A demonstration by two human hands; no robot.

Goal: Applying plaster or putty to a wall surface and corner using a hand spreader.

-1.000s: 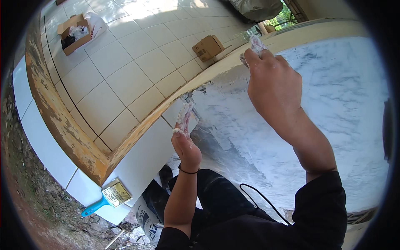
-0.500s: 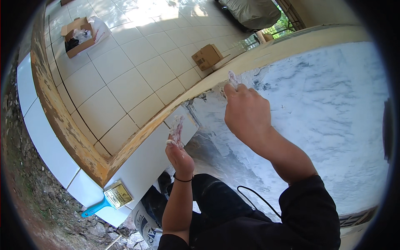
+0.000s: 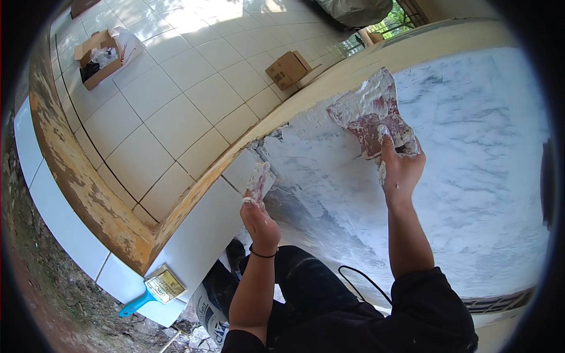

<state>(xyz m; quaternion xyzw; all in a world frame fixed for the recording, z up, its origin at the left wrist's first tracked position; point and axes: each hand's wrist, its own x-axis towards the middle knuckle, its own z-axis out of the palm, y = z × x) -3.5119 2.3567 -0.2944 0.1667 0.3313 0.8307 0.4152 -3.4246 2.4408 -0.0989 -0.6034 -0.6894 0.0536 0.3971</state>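
Observation:
My right hand grips a wide, reddish flat putty scraper, its face smeared thickly with white paste, at the upper edge of the mottled white plastered surface. A pale strip of wall and rough, chipped patches border that edge. My left hand holds a second paste-coated scraper, seen nearly edge-on, beside the corner where white tiles meet the plaster. Paste clings to the fingers of both hands.
A blue-handled paintbrush lies on the tiled ledge at lower left, beside a bucket. Beyond a flaking yellow low wall are a tiled floor, an open carton with bags, another carton and a covered object.
My right hand dipped down-left, then moved back rightward and turned, so the scraper's broad coated face now shows. My left hand has shifted only slightly.

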